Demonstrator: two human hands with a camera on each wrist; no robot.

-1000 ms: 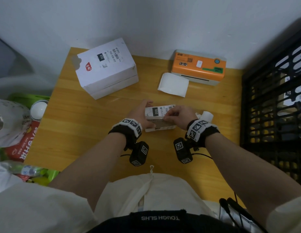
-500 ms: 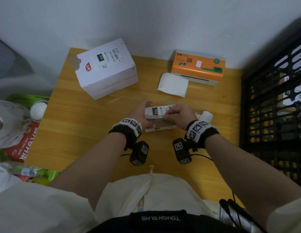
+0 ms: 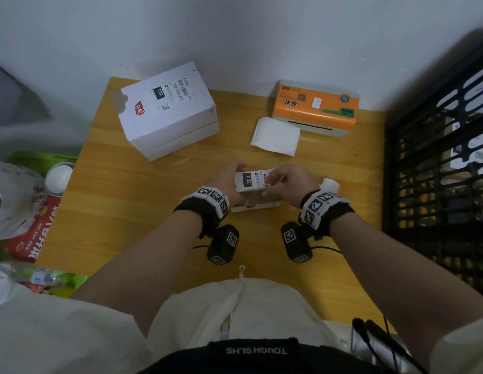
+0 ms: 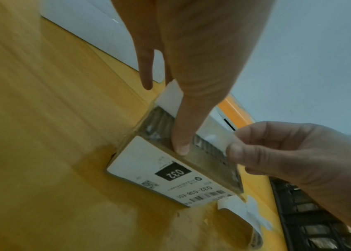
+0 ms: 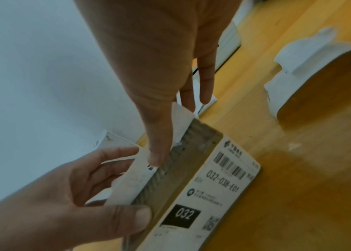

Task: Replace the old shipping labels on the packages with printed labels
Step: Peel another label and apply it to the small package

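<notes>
A small package [image 3: 255,203] lies at the table's middle with a printed "032" label [image 4: 170,173] on one face. My left hand [image 3: 229,179] grips its left end, thumb pressed on the grey, stripped top face [image 4: 213,158]. My right hand [image 3: 284,182] pinches a white label strip [image 5: 131,183] partly peeled up from that top face. The strip stays attached along the far edge. A large white box [image 3: 167,112] bearing its own "032" label stands at the back left.
An orange label printer [image 3: 316,107] sits at the back right with a blank white sheet [image 3: 275,136] before it. A curled label scrap [image 3: 329,184] lies beside my right wrist. A black crate [image 3: 437,163] borders the right; bags and a green bin [image 3: 32,163] crowd the left.
Hardly anything differs. Both hands stay on the small package, and the right hand has lifted slightly with the strip's edge.
</notes>
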